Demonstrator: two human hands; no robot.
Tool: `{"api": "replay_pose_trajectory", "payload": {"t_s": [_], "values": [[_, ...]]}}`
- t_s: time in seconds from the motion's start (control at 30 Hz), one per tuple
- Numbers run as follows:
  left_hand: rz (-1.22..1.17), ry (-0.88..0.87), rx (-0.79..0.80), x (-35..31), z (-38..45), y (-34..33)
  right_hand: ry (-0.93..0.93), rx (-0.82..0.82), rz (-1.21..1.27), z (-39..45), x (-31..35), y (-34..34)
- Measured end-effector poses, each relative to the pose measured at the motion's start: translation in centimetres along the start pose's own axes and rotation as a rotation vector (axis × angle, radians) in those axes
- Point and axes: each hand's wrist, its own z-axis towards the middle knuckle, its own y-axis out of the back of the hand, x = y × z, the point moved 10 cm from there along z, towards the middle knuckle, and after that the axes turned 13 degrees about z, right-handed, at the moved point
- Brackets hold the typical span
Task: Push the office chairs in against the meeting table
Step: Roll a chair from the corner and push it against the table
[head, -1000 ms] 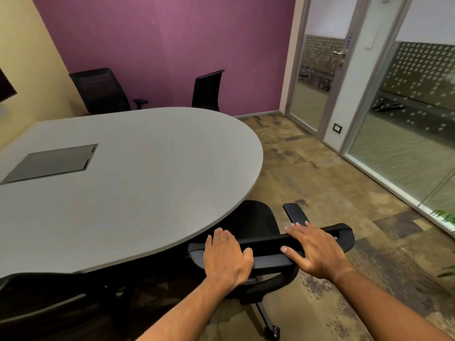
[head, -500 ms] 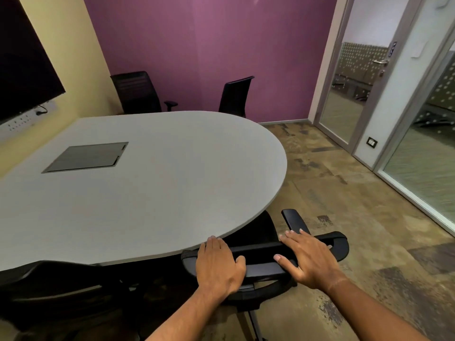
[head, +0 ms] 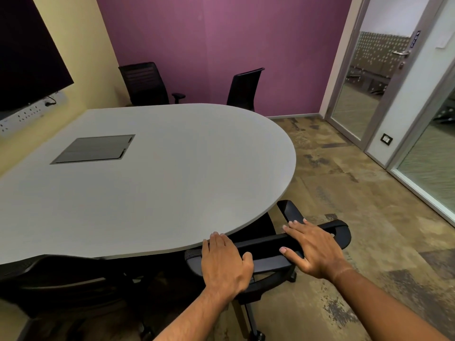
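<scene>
- Both hands laid on the top rail of the near office chair (head: 268, 252), right at the curved near edge of the meeting table (head: 152, 178); placed there presumably because the backrest top gives the best leverage for rolling it inward.
- Left hand (head: 225, 262) flat over the left part of the rail, fingers fairly straight and reaching forward to the table edge, thumb spread along the rail; pressing down and forward, not wrapped around anything visible.
- Right hand (head: 314, 249) spread on the right part of the rail, fingers extended toward the table, thumb angled back; resting and pushing, no closed grasp.
- Seat of that chair mostly tucked beneath the table's rounded end, backrest just outside the edge, one armrest (head: 290, 211) poking out beside the table on the right; likely close to fully in.
- Second chair (head: 61, 279) at the table's near edge to the left, back just under the rim, seemingly already parked.
- Two more chairs beyond the table's far side: one (head: 145, 83) set back toward the corner, another (head: 245, 88) turned sideways close to the far edge; probably remaining work.
- Cable hatch (head: 94, 148) set flush into the tabletop, well clear of the hands.
</scene>
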Motion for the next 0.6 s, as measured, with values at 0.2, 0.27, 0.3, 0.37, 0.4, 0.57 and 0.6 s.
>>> {"api": "replay_pose_trajectory", "payload": {"t_s": [0.2, 0.27, 0.3, 0.37, 0.4, 0.57, 0.6], "values": [[0.01, 0.021, -0.005, -0.4, 0.6, -0.1, 0.021, 0.007, -0.006, 0.9, -0.5, 0.3], [0.011, 0.031, -0.009, -0.4, 0.9, -0.2, 0.03, 0.002, -0.013, 1.4, -0.7, 0.4], [0.008, 0.037, -0.011, -0.3, 1.1, -0.2, 0.034, 0.004, -0.016, 1.6, -0.7, 0.3], [0.003, 0.047, -0.018, -0.1, 1.4, -0.3, 0.042, 0.013, -0.017, 2.1, -0.7, 0.1], [0.002, 0.05, -0.023, 0.0, 1.5, -0.3, 0.047, 0.013, -0.015, 2.4, -0.7, 0.0], [0.013, 0.059, -0.047, 0.6, 2.1, -0.4, 0.072, 0.003, -0.004, 3.8, -0.5, -0.1], [0.016, 0.058, -0.051, 0.7, 2.3, -0.4, 0.078, 0.002, -0.005, 4.2, -0.5, -0.2]]}}
